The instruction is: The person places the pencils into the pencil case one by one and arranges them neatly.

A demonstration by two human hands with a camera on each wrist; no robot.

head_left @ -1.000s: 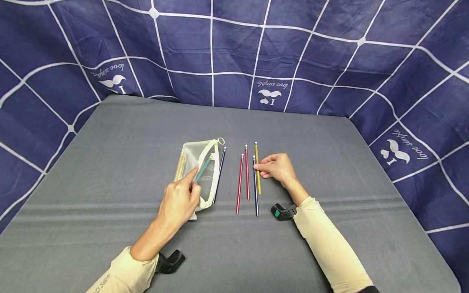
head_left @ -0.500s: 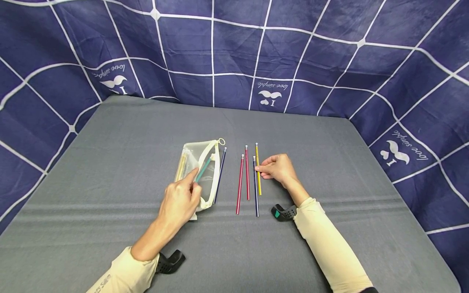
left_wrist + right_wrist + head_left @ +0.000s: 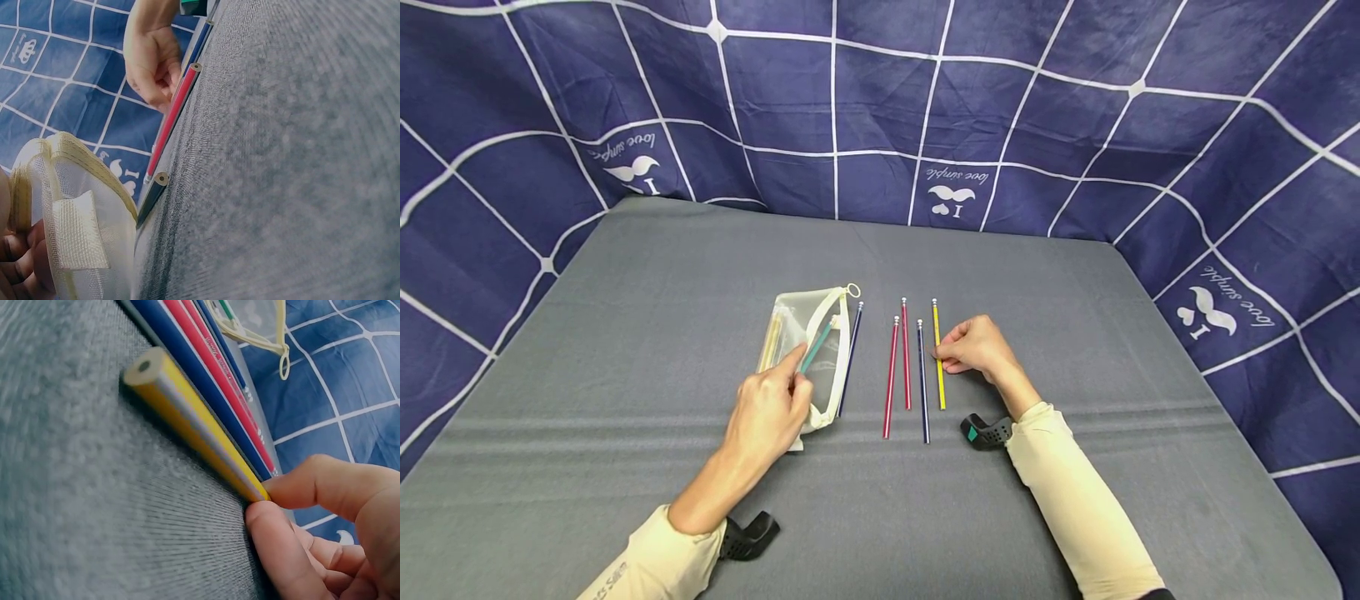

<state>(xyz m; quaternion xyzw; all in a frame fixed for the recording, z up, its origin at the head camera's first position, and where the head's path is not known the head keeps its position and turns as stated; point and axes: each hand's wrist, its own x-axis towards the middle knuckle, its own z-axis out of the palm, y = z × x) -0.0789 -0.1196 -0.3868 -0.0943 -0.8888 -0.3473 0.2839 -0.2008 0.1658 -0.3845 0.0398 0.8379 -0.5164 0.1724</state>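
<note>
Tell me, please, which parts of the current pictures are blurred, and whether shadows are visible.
Head view: fairly sharp overall, light even, only faint shadows; left wrist view: grey cloth blurred toward the right; right wrist view: grey cloth blurred at the left, dark shadow along the yellow pencil.

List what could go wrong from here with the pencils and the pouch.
The yellow pencil, pinched by the right hand, lies close beside a blue pencil; lifting it might knock that one askew.

Another blue pencil lies along the open side of the pouch, so a shift of the pouch could push it away.

The green pencil sits by the open mouth and might slip out if the left hand tips the pouch.
</note>
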